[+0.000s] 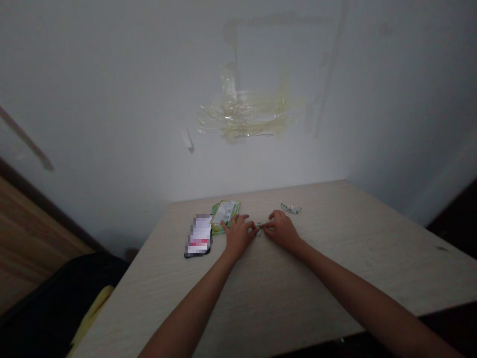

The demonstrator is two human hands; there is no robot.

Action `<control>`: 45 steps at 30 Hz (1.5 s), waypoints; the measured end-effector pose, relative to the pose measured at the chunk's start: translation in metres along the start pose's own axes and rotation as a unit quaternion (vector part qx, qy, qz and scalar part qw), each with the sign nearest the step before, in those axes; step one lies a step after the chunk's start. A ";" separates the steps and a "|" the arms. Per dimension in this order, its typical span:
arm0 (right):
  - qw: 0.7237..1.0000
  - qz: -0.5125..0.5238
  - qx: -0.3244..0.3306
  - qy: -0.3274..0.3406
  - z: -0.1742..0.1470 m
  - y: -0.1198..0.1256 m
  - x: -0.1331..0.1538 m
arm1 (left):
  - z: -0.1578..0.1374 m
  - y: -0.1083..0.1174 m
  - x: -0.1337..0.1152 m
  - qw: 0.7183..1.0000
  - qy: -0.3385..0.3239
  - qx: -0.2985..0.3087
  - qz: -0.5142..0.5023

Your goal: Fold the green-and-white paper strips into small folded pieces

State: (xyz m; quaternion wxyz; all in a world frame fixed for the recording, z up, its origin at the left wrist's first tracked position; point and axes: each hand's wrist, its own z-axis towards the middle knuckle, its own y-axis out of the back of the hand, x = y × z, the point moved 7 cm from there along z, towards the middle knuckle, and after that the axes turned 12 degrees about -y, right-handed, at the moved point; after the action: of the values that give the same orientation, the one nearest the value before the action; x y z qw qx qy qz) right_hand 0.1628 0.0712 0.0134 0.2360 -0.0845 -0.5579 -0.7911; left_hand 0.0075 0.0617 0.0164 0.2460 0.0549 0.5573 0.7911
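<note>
My left hand (238, 234) rests on the table with its thumb and index finger closed on one side of a small green-and-white patterned piece (259, 228). From the other side, the fingertips of my right hand (281, 230) pinch the same piece. It is too small and dim to tell its kind. Just behind my left hand lies a green packet (224, 214) with a white printed panel. A narrow, crumpled strip (291, 209) in similar white and green lies beyond my right hand, apart from it.
A phone (200, 233) in a dark case lies left of the packet, its lit screen partly blurred out. The pale wooden table (335, 238) meets a wall (130, 124) with peeling clear tape (253, 117). Dark and yellow cloth (91, 313) is at the table's left side.
</note>
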 end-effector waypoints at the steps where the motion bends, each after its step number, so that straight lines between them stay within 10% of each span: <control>1: 1.000 -0.003 -0.001 -0.001 0.000 0.000 -0.001 | 0.000 0.000 0.000 1.000 0.001 0.001 0.000; 45: 0.980 0.092 -0.003 0.177 -0.009 0.008 0.013 | -0.004 0.000 0.004 1.000 0.008 -0.004 -0.003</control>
State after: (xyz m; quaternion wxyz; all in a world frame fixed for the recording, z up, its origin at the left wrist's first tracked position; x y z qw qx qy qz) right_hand 0.1561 0.0572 0.0217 0.4027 0.0055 -0.4949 -0.7700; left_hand 0.0022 0.0598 0.0142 0.2441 0.0461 0.5560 0.7932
